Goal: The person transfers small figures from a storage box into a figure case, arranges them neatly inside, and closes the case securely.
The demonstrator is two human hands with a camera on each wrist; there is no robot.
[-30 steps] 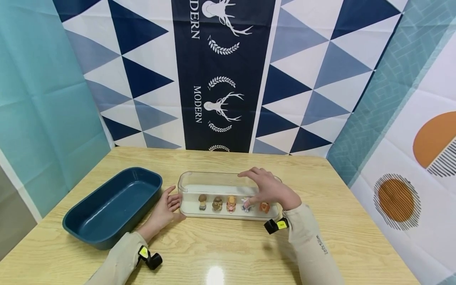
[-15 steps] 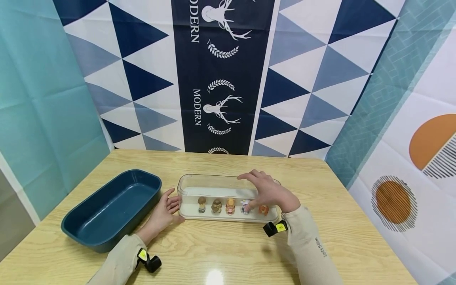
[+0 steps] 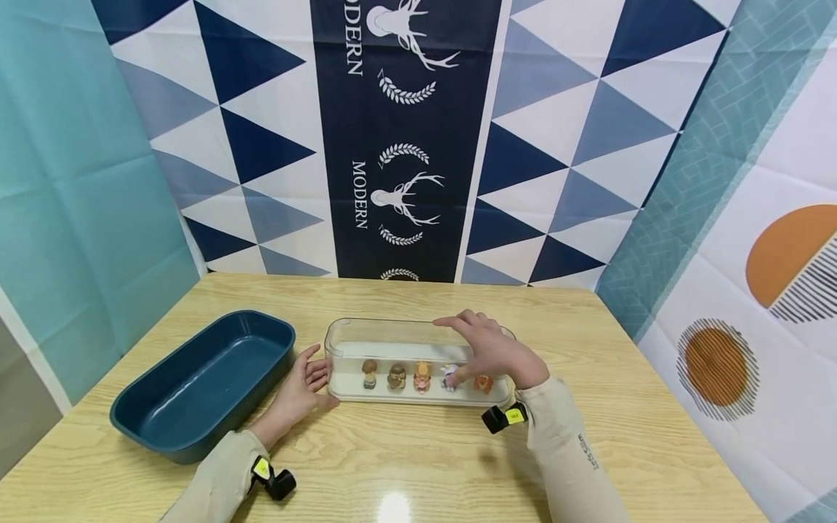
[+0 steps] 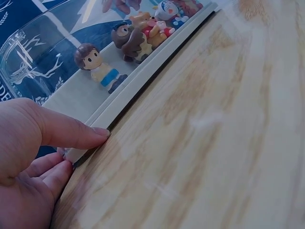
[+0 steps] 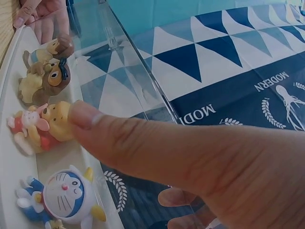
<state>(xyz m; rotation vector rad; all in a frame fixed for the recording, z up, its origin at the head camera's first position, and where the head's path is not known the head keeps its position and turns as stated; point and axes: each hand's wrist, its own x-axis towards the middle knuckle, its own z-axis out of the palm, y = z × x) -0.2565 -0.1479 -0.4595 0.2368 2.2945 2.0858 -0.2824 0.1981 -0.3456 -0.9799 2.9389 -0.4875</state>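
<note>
A clear display case (image 3: pixel 392 351) with a pale base (image 4: pixel 138 83) lies lengthwise on the table, several small figurines in a row inside. From the left come a boy figurine (image 4: pixel 97 69), a brown owl (image 3: pixel 397 377), a yellow bear with a pink companion (image 5: pixel 55 119), a blue-and-white cat (image 5: pixel 64 193) and an orange figurine (image 3: pixel 483 383). My left hand (image 3: pixel 301 388) grips the case's left end, thumb along the base's front edge, fingers round the side. Near the right end, my right hand (image 3: pixel 493 352) spans the case, thumb in front overlapping the cat, fingers at the back rim.
A deep dark-blue plastic basin (image 3: pixel 203 378) stands on the table (image 3: pixel 366 465) left of the case, close beside my left hand. Patterned fabric hangs (image 3: pixel 275 145) rise behind the table and at both sides.
</note>
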